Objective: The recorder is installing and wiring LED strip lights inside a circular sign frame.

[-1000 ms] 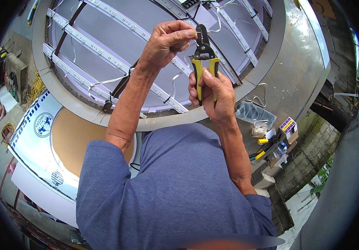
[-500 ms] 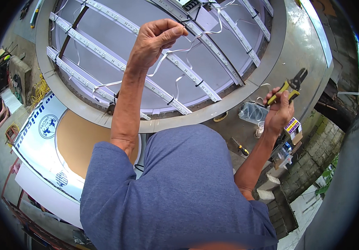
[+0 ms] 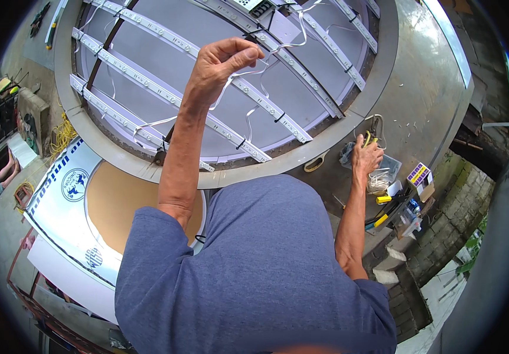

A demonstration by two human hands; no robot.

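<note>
My left hand (image 3: 224,66) is raised over a round metal frame (image 3: 378,76), thumb and fingertips pinched on a white wire (image 3: 220,96). What part of the wire sits in the pinch is too small to see. Several white LED strips (image 3: 269,106) run slanting across the frame's pale inner panel, joined by more white wire. At the right, my right hand (image 3: 365,159) is closed round the yellow-green handles of dark-jawed pliers (image 3: 367,139). It is low beside a clear plastic container (image 3: 391,164) on the grey worktop; its fingers partly cover the pliers.
A metal box with terminals (image 3: 253,5) is fixed at the frame's top. Near my right forearm lie bundled white cord (image 3: 378,182), yellow-handled tools (image 3: 384,200) and a purple-yellow carton (image 3: 419,174). A printed sheet with a tan disc (image 3: 121,206) lies lower left. Someone's legs (image 3: 7,172) show far left.
My right hand has drawn the pliers left and down, from above the open worktop to beside the container. The left hand keeps its pinch and sits slightly lower in view.
</note>
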